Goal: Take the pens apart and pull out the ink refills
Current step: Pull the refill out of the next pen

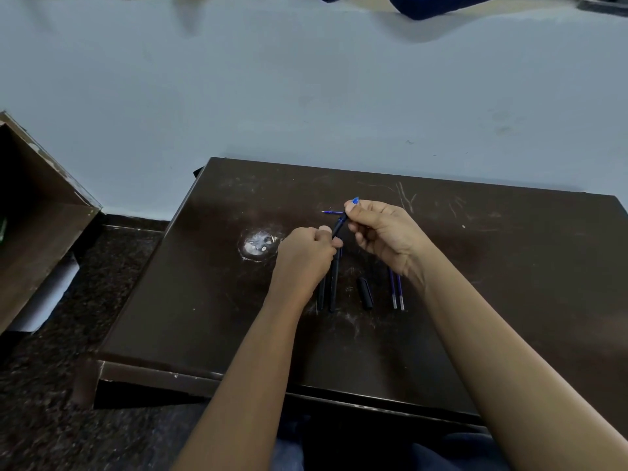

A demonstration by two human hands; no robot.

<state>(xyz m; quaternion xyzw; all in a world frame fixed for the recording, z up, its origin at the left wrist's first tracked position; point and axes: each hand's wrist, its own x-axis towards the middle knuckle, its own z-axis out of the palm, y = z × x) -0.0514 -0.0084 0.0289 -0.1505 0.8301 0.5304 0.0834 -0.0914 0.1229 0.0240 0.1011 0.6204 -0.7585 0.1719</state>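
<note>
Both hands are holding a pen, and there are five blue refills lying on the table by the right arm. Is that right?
Not quite. The head view shows two refills on the table by the right arm, not five. The rest holds: the left hand and right hand are both holding a pen.

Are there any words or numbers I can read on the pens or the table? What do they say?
None can be read.
The pen held between the left hand and the right hand: any print is too small and blurred.
The two ink refills and the black cap: no writing shows.
The table: only scratches and a white scuff.
</note>
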